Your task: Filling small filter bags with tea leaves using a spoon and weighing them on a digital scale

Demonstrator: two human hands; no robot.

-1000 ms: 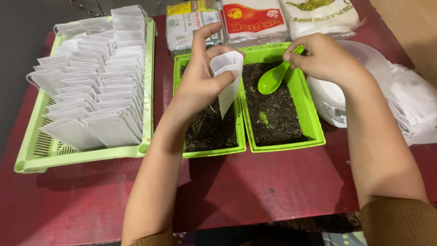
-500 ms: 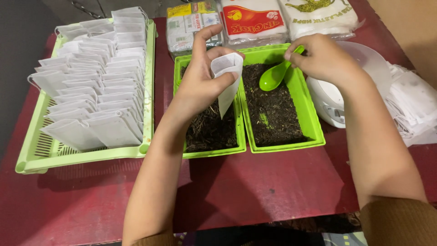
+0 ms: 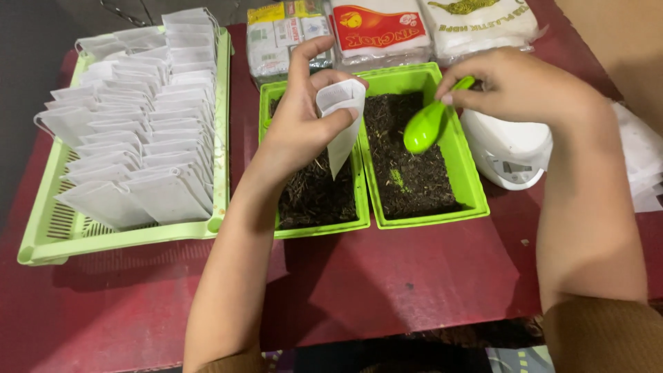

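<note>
My left hand (image 3: pixel 300 128) pinches a small white paper bag (image 3: pixel 340 128) with its mouth held open, above the left green tray (image 3: pixel 321 229) of dark dried leaves. My right hand (image 3: pixel 525 86) holds a bright green spoon (image 3: pixel 427 124) by its handle, bowl tilted down over the right green tray (image 3: pixel 469 169), which also holds dark dried leaves. The spoon hangs a short way right of the bag and does not touch it.
A large light-green slotted basket (image 3: pixel 41 242) at the left holds several rows of white filled bags (image 3: pixel 138 131). Plastic-wrapped packs (image 3: pixel 376 31) lie behind the trays. A white kitchen scale (image 3: pixel 507 152) sits at the right, with white sheets (image 3: pixel 639 159) beyond it, all on a red table (image 3: pixel 414 276).
None of the trays or the basket moved. Both hands stay almost where they were; the spoon remains over the right tray beside the open bag.
</note>
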